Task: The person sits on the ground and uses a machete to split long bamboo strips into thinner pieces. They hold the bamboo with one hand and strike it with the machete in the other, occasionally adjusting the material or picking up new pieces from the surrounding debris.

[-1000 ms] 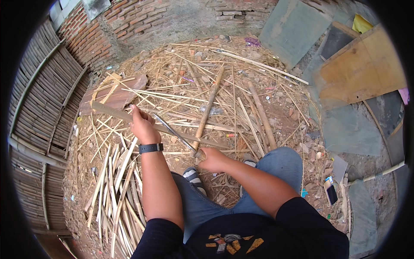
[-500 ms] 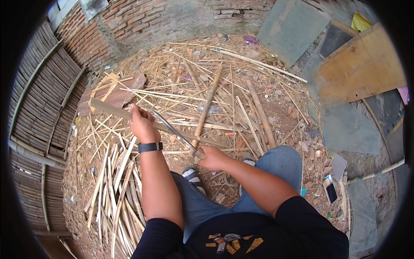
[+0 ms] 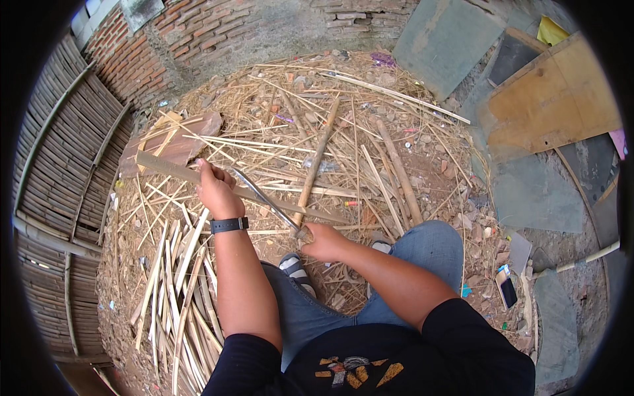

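Note:
My left hand (image 3: 220, 191), with a dark watch on its wrist, is closed around a long flat bamboo strip (image 3: 165, 166). The strip slants from the upper left down to the right in front of my knees. My right hand (image 3: 323, 242) is wrapped round the handle of a knife (image 3: 264, 199), its narrow shiny blade bent at the far end. This blade points up and left, crossing the strip just right of my left hand. Whether the blade touches the strip I cannot tell. My right fingers hide most of the handle.
A heap of split bamboo strips (image 3: 178, 297) lies left of my legs. Bamboo poles (image 3: 318, 158) and loose strips litter the ground ahead. A bamboo screen (image 3: 59, 178) stands at left, a brick wall (image 3: 218, 33) behind. Grey sheets (image 3: 449, 46) and a phone (image 3: 508, 292) lie at right.

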Demonstrator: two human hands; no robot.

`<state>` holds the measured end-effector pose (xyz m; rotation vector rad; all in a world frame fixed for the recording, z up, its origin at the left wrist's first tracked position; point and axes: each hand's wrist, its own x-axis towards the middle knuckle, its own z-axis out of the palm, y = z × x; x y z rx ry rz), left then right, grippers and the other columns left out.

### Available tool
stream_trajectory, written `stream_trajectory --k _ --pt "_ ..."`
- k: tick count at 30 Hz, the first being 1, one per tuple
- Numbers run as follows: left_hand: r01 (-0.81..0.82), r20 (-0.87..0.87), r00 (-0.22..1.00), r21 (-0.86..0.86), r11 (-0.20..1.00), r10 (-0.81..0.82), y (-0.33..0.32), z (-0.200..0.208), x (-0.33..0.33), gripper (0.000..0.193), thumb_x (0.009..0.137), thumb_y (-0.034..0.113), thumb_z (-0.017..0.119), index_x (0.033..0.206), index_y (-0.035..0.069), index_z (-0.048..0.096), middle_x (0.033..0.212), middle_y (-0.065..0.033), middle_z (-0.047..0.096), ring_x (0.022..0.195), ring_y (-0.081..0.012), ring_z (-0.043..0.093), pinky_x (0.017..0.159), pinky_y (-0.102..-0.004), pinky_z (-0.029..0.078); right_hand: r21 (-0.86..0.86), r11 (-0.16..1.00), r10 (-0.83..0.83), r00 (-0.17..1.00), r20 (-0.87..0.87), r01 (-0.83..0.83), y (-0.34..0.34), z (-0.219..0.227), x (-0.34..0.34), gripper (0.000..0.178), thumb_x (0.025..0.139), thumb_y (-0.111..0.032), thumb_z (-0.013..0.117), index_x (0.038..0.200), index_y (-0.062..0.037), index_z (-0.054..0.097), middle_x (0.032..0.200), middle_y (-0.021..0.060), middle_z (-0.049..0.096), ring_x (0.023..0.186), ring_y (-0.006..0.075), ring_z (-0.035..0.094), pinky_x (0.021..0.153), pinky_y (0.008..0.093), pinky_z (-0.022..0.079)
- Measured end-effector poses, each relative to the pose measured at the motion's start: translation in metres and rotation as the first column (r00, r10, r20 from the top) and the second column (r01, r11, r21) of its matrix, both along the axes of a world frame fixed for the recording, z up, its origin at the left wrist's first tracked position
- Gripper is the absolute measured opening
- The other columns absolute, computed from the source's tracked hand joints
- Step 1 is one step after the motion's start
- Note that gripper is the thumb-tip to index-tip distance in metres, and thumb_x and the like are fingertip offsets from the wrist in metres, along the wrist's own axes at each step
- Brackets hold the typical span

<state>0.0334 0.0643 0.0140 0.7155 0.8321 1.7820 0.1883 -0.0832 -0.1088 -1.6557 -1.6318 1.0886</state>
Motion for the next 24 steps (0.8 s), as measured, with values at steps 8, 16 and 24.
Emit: stream_trajectory --k 8,16,24 --pt "-0.001 -0.008 1.000 0.005 1.000 0.001 -0.003 0.003 0.001 0.040 0.100 0.037 0.058 0.070 0.015 0.042 0.056 0.0054 0.032 0.047 -0.0075 0.026 0.046 -0.0261 0.021 -0.005 1.000 0.017 1.000 -0.014 -0.017 -0.001 0.004 -0.001 0.048 0.076 -0.022 0.069 0.116 0.0029 0.059 0.104 0.0286 0.066 0.100 0.0416 0.064 0.088 0.0441 0.051" --pt "0.019 -0.010 1.000 -0.005 1.000 -0.019 -0.004 0.003 0.001 0.034 0.102 0.031 0.055 0.074 0.015 0.044 0.056 0.0058 0.031 0.047 -0.0080 0.027 0.046 -0.0262 0.023 -0.010 1.000 0.010 1.000 -0.014 -0.010 -0.001 0.004 -0.002 0.047 0.076 -0.022 0.069 0.114 0.0037 0.059 0.103 0.0292 0.066 0.100 0.0425 0.064 0.087 0.0451 0.051" --pt "0.013 -0.010 1.000 -0.005 1.000 -0.013 -0.001 0.001 0.000 0.036 0.099 0.033 0.060 0.071 0.016 0.044 0.056 0.0059 0.031 0.047 -0.0078 0.027 0.046 -0.0261 0.022 -0.010 1.000 0.014 0.999 -0.030 -0.014 -0.001 -0.006 -0.004 0.050 0.077 -0.024 0.069 0.117 0.0041 0.057 0.104 0.0297 0.066 0.101 0.0420 0.064 0.087 0.0451 0.051"
